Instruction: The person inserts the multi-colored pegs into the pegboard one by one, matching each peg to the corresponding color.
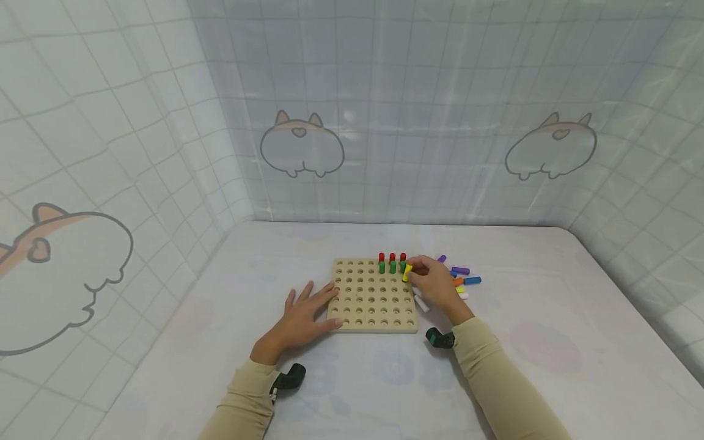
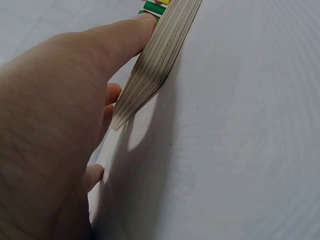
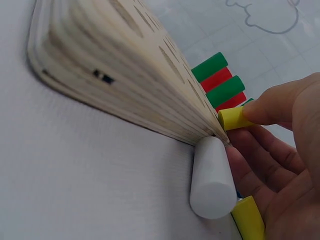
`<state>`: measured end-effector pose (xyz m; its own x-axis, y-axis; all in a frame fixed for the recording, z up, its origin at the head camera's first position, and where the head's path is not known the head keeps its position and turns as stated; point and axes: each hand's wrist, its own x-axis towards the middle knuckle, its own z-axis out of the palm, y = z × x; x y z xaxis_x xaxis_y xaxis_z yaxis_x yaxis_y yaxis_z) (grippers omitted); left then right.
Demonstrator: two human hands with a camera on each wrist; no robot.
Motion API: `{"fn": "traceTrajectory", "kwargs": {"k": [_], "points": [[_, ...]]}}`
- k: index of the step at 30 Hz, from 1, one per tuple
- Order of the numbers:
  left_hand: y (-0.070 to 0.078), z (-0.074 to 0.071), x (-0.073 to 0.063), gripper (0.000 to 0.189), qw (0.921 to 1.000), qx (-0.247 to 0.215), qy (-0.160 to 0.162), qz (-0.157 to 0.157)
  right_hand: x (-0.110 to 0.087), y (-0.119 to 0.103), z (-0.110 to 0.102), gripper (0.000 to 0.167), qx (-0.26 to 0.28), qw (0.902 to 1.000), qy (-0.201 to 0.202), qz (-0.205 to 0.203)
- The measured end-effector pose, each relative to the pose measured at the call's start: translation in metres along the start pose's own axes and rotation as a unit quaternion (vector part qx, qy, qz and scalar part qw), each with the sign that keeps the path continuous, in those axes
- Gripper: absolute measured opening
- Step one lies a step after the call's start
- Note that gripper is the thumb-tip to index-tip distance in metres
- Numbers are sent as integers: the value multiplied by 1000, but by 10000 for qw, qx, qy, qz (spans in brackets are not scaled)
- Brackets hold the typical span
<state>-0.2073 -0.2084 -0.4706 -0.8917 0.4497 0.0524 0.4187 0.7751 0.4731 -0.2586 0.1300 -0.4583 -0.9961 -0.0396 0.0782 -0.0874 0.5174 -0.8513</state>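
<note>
A square wooden pegboard [image 1: 371, 299] with rows of round holes lies on the table. Red pegs [image 1: 392, 256] stand in its back row at the right, with green pegs [image 1: 393, 267] just in front. My right hand [image 1: 434, 282] pinches a yellow peg [image 3: 234, 118] between thumb and fingers, at the board's right edge beside the green pegs. At the board's left side, my left hand [image 1: 304, 318] rests with fingers spread, its thumb on the near left corner and its fingertips along the left edge.
Right of the board lie loose pegs: a white peg [image 3: 213, 177] against its side, a blue peg [image 1: 472, 280], a purple peg [image 1: 461, 270], plus orange and yellow ones. A tiled sheet [image 1: 418, 122] with cartoon drawings rises behind the table. Dark wrist cameras sit at both sleeves.
</note>
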Motion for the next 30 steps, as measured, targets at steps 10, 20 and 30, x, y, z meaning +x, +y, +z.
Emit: {"fn": "traceTrajectory", "kwargs": {"k": [10,20,30], "points": [[-2,1,-1,79,10000,22,-14,16,-3,-1,3,28,-197,9995,127,-224],[0,0,-3,79,10000,-7,-37,9,-7,-2,2,26,-114,9985,101,-520],[5,-3,-4,79,10000,-25,-45,-38,-9,-5,-10,25,-77,9992,-48,-395]]}}
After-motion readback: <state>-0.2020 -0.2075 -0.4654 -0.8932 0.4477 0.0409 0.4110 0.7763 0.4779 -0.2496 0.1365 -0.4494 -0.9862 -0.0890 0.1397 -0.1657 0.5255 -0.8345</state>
